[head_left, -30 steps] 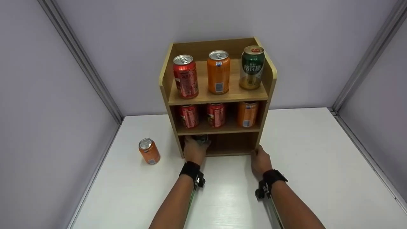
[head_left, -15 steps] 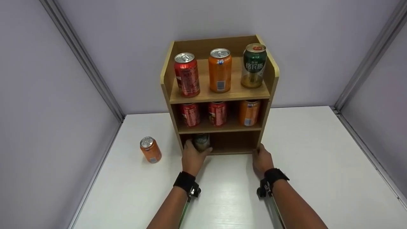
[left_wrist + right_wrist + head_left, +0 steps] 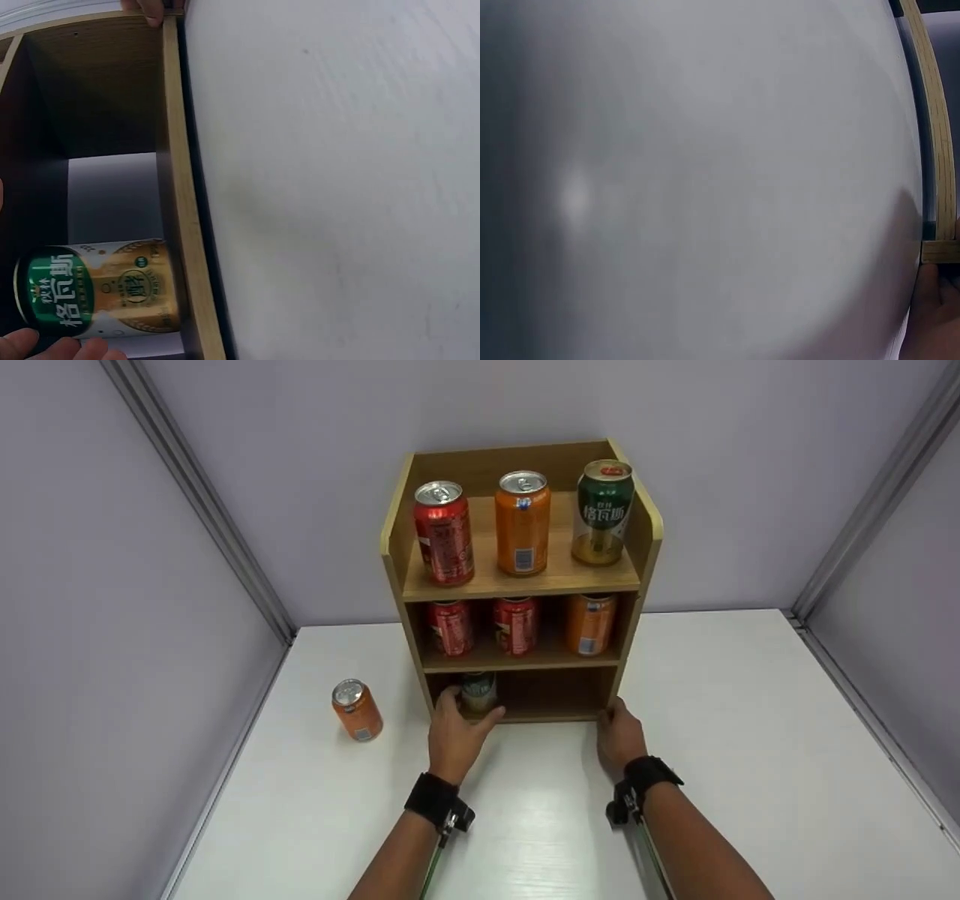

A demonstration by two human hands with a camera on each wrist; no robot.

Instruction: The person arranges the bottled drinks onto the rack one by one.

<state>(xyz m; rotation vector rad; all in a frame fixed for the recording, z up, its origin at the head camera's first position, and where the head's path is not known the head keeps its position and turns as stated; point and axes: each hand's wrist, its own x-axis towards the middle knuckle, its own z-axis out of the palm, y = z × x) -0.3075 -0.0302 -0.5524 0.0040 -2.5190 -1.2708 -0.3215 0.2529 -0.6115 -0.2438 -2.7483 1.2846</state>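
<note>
A green-and-gold drink can stands upright in the left part of the bottom compartment of a small wooden shelf. Around its front my left hand is spread, thumb and fingers apart. In the left wrist view, fingertips lie close beside the can; whether any touches it, I cannot tell. My right hand grips the lower right corner of the shelf, its fingers at the side panel's edge. The right wrist view catches only part of that hand against the wood.
On the top level stand a red can, an orange can and a green-and-gold can. Two red cans and one orange can occupy the middle level. Another orange can stands on the white table, left of the shelf.
My left hand has drawn back from inside the bottom compartment and its grip has loosened, leaving the green-and-gold can in view. My right hand stays on the shelf corner.
</note>
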